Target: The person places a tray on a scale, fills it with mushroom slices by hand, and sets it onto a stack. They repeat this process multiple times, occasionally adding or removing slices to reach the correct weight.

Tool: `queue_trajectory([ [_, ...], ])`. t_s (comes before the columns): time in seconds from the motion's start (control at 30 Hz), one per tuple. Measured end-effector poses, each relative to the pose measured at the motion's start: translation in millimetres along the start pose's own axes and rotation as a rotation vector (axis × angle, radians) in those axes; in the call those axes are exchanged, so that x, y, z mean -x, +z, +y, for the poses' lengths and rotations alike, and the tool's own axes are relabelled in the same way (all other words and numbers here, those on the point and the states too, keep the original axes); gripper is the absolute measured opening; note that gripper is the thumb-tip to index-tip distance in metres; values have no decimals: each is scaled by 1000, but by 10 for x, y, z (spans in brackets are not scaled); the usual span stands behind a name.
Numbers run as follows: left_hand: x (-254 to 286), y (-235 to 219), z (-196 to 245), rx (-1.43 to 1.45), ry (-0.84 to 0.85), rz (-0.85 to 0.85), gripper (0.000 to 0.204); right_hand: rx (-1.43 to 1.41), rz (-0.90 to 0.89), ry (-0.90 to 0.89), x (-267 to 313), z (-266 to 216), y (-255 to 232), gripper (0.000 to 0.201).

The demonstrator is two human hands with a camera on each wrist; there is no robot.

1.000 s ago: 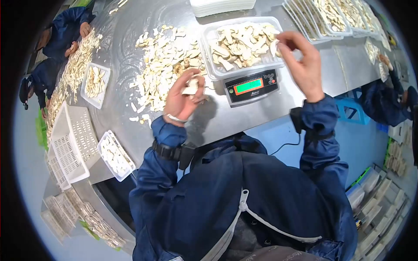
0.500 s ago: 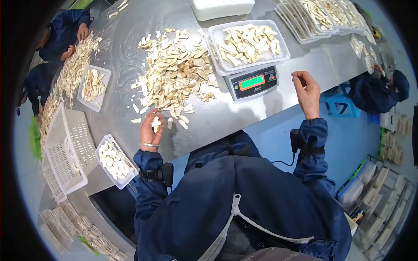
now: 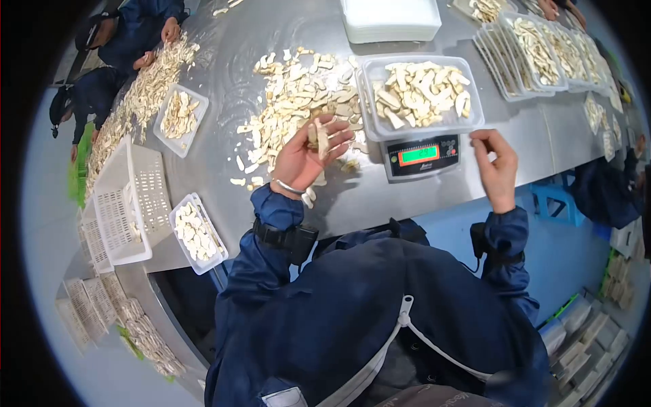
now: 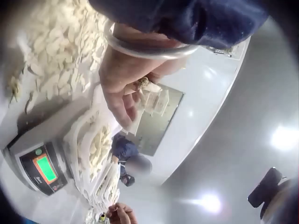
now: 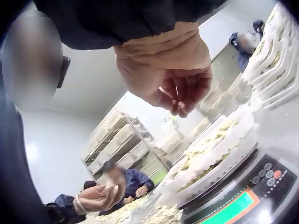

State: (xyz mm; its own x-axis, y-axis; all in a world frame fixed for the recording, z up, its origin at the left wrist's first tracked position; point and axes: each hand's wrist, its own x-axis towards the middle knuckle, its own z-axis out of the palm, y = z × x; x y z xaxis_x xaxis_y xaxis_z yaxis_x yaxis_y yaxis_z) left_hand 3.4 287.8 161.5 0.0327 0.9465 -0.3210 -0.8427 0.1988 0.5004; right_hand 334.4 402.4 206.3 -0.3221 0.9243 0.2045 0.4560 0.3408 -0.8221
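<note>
My left hand [image 3: 298, 163] is turned palm up in the head view, over the near edge of a heap of sliced mushrooms [image 3: 291, 91]. It holds a few pale mushroom slices [image 3: 321, 140] between fingers and palm. A clear plastic tray [image 3: 434, 130] of slices sits on a digital scale [image 3: 445, 161] with a lit green display. To the right of that scale is my right hand [image 3: 498, 173], its fingers loosely bent. The right wrist view shows its fingertips [image 5: 181, 112] gathered close together, with no slice visible between them.
Stacked empty white trays [image 3: 391, 20] stand behind the scale, and filled trays [image 3: 522, 91] at the back right. Left are a tray of slices [image 3: 163, 133], a white perforated basket [image 3: 127, 254] and another small tray [image 3: 220, 256] at the table edge. Other people [image 3: 139, 30] work at the far left.
My right hand has left the tray's right rim and come down beside the scale. The left hand dipped toward the near-left side of the heap, then rose back rightward with slices in it.
</note>
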Motion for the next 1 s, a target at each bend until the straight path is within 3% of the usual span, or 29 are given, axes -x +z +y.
queue_trajectory([
  [0.13, -278, 324, -171, 167, -47, -188, 48, -67, -268, -269, -243, -333, 271, 16],
  [0.23, -333, 581, -313, 204, -5, -89, 50, -56, -380, -483, -414, -504, 484, 24],
  [0.33, -324, 590, -425, 420, 17, -157, 50, 40, -426, -665, -543, -566, 655, 26],
  [0.37, -279, 626, -459, 288, 67, -50, 47, 76, -438, -717, -559, -583, 696, 27],
  [0.47, -178, 618, -476, 224, 117, 45, 45, 167, -585, -720, -540, -598, 813, 33],
  [0.7, 103, 242, -436, 223, 74, 8, 33, 122, -404, -919, -385, -667, 1172, 23],
  [0.83, 298, 60, -292, 54, 68, 171, 30, 32, -429, -786, -299, -851, 1098, 31],
  [0.93, 456, -170, -113, -62, 161, 347, 28, 162, -113, -831, -492, -755, 774, 29],
  [1.0, 528, -391, 16, -205, 218, 345, 33, 304, 39, -720, -671, -581, 540, 28],
])
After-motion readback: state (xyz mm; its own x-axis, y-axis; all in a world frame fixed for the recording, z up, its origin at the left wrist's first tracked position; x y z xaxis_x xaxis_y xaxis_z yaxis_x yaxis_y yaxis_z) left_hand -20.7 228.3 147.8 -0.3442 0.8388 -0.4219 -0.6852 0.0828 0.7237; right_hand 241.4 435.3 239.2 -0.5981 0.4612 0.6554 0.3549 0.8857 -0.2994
